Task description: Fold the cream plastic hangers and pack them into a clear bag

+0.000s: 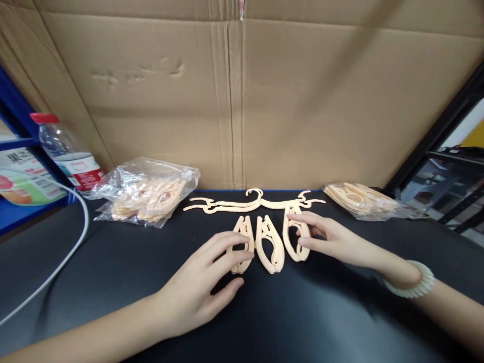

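Note:
Three pale-orange folding hangers lie folded in a row on the dark tabletop. Over the left folded hanger (pixel 247 225) my left hand (pixel 200 277) has its fingers spread, the fingertips on or just above it; contact is hard to tell. The middle folded hanger (pixel 277 248) lies free of both hands. My right hand (pixel 333 234) holds the right folded hanger (pixel 291 249) between thumb and fingers, its top end slightly raised toward the back. Behind them lies an unfolded hanger (pixel 242 206), its arms stretched sideways and its hook up.
Clear bags of folded hangers lie at the back left (pixel 151 196) and back right (pixel 363 199). A red-capped bottle (pixel 71 151) leans at the left by a blue shelf (pixel 22 206). A white cable (pixel 81 237) curves over the table (pixel 113 282). Cardboard (pixel 159 101) walls off the back.

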Demonstrator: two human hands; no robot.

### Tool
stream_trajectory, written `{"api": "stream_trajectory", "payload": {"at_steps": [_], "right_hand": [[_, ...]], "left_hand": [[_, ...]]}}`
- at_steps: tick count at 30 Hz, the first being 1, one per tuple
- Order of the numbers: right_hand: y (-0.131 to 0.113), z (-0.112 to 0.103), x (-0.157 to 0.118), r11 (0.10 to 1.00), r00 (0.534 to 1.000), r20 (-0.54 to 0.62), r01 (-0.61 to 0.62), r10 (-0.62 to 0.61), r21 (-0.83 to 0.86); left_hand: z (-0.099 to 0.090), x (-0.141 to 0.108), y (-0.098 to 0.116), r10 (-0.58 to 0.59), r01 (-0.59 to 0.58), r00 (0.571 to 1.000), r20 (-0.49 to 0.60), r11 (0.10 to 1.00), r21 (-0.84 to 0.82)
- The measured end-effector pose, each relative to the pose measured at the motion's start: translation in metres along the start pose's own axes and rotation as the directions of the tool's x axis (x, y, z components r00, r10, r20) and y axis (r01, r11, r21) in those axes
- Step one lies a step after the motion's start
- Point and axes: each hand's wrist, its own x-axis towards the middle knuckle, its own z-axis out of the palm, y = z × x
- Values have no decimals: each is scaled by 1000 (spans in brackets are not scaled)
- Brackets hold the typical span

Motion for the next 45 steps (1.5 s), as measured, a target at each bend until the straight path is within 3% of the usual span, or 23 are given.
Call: {"api": "stream_trajectory", "payload": {"at_steps": [6, 13, 20, 25, 29, 41, 45], "right_hand": [[-14, 7, -8, 901, 999, 32, 42, -31, -432], [-25, 23, -21, 783, 995, 95, 77, -23, -618], [-42, 35, -37, 757, 991, 110, 128, -75, -641], [-45, 42, -33, 749, 989, 98, 148, -110, -646], [-44, 42, -33, 753, 989, 65, 146, -136, -642], [-50, 40, -35, 819, 985, 42, 161, -166, -550], [-50, 41, -32, 833, 979, 91, 204, -183, -514]], "left_hand": [[0, -4, 6, 52, -59, 992, 112, 996, 63], [-4, -2, 10, 17, -80, 937, 350, 983, 166], [-3, -3, 18, -25, -36, 907, 421, 990, 138], [-4, -3, 19, -66, 16, 925, 374, 991, 136], [-5, -3, 21, -73, 25, 916, 395, 992, 127], [-4, -5, 20, -131, 65, 913, 385, 982, 178], [-4, -5, 19, -133, 70, 921, 366, 981, 181]]}}
